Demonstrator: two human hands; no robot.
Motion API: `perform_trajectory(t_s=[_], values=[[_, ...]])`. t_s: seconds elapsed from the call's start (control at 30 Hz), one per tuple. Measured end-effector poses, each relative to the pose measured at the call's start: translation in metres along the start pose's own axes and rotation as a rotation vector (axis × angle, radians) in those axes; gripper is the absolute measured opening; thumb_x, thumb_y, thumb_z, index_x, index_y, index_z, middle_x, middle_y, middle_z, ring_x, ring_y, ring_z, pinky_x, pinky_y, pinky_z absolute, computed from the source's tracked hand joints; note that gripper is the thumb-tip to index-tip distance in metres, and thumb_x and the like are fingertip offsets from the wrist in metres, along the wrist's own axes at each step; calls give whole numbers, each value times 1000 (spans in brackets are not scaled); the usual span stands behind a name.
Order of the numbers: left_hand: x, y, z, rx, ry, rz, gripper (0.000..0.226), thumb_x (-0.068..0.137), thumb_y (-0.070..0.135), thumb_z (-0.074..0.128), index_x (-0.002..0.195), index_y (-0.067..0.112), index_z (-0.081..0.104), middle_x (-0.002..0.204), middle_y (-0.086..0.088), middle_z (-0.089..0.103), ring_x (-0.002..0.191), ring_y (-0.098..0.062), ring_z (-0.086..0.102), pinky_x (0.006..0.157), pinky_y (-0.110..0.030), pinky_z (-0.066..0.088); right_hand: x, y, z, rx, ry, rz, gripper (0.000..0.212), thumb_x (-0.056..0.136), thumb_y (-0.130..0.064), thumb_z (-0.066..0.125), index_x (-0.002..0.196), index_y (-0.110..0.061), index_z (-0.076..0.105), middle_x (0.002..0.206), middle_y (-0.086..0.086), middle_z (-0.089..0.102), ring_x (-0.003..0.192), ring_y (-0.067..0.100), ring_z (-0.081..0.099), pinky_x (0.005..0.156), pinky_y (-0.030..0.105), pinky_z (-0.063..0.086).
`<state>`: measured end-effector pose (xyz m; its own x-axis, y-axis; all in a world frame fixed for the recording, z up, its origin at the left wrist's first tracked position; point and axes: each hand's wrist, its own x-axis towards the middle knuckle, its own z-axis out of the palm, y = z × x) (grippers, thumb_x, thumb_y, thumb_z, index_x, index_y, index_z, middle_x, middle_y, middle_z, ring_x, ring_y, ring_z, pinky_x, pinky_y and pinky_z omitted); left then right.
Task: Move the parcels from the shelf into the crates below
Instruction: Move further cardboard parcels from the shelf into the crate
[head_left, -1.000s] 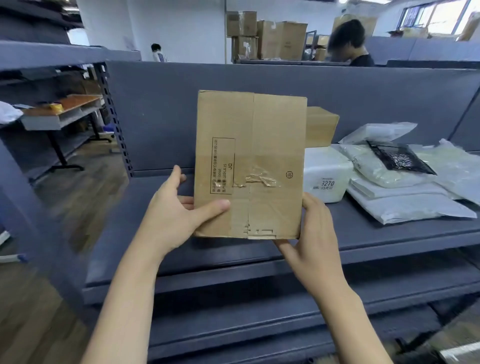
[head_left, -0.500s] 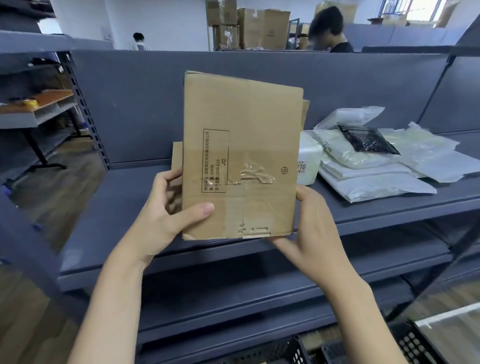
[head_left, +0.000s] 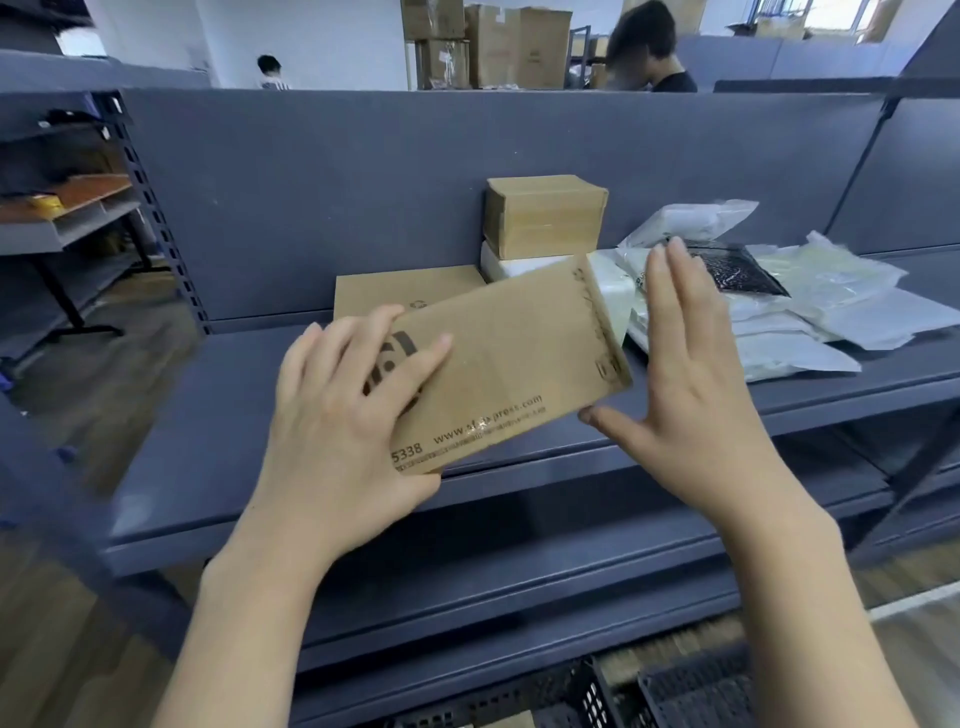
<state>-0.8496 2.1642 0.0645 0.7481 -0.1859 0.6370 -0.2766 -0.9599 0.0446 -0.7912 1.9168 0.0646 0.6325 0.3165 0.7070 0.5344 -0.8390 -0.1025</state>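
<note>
A flat brown cardboard parcel (head_left: 511, 358) with printed web text is tilted in front of the grey shelf (head_left: 218, 447). My left hand (head_left: 343, 415) grips its left end, fingers over the top face. My right hand (head_left: 685, 374) is spread with straight fingers at the parcel's right end, thumb tip at its lower corner. Behind lie another flat brown box (head_left: 395, 288), a small brown box (head_left: 545, 215) on a white parcel (head_left: 514, 266), and a heap of white plastic mailers (head_left: 810, 312) with a black pouch (head_left: 737, 267). Two black crates (head_left: 691, 691) show at the bottom edge.
A lower grey shelf board (head_left: 519, 587) sits between the parcels and the crates. A perforated upright (head_left: 156, 208) stands at the left. Two persons (head_left: 649, 52) and stacked cartons (head_left: 488, 41) are beyond the back panel. Wooden floor lies to the left.
The parcel has turned from standing upright to lying nearly flat, showing another face. My right hand has let go and spread out. The boxes behind it have come into view.
</note>
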Motion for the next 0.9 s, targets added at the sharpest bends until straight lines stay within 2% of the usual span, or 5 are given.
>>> perform_trajectory(t_s=[0.23, 0.43, 0.6, 0.8, 0.9], values=[[5, 14, -7, 79, 29, 151, 91, 44, 16, 81, 131, 22, 56, 140, -12, 43, 128, -30, 36, 113, -46, 9, 2, 4, -4, -51, -228, -82, 126, 58, -20, 82, 152, -10, -2, 156, 4, 5, 143, 25, 9, 115, 45, 10], [3, 14, -1, 94, 95, 134, 102, 47, 25, 86, 137, 26, 39, 143, -10, 32, 131, -31, 29, 115, -42, 3, 8, 1, 0, -42, -17, -136, 104, 48, -15, 74, 141, -2, 30, 131, 14, 31, 117, 32, 32, 107, 28, 21], [-4, 7, -2, -90, 72, -33, 107, 57, 43, 83, 145, 27, 26, 152, -6, 21, 134, -27, 21, 110, -37, 14, -13, -7, 23, 6, 170, -120, 94, 50, -5, 69, 135, -10, 31, 128, 10, 29, 120, 34, 34, 108, 51, 31], [-10, -5, -6, -406, -23, -310, 103, 58, 38, 85, 134, 63, 20, 152, 24, 9, 134, 6, 19, 109, -23, 18, -36, -3, 52, 58, 350, -161, 95, 50, 5, 73, 132, -12, 27, 128, 10, 26, 122, 36, 34, 101, 58, 37], [-10, -9, -2, -445, -45, -251, 104, 59, 31, 87, 132, 66, 21, 143, 35, 20, 123, 22, 29, 103, -1, 18, -40, -4, 61, 80, 395, -178, 97, 51, 6, 71, 132, -15, 23, 128, 10, 26, 120, 37, 35, 101, 58, 38]])
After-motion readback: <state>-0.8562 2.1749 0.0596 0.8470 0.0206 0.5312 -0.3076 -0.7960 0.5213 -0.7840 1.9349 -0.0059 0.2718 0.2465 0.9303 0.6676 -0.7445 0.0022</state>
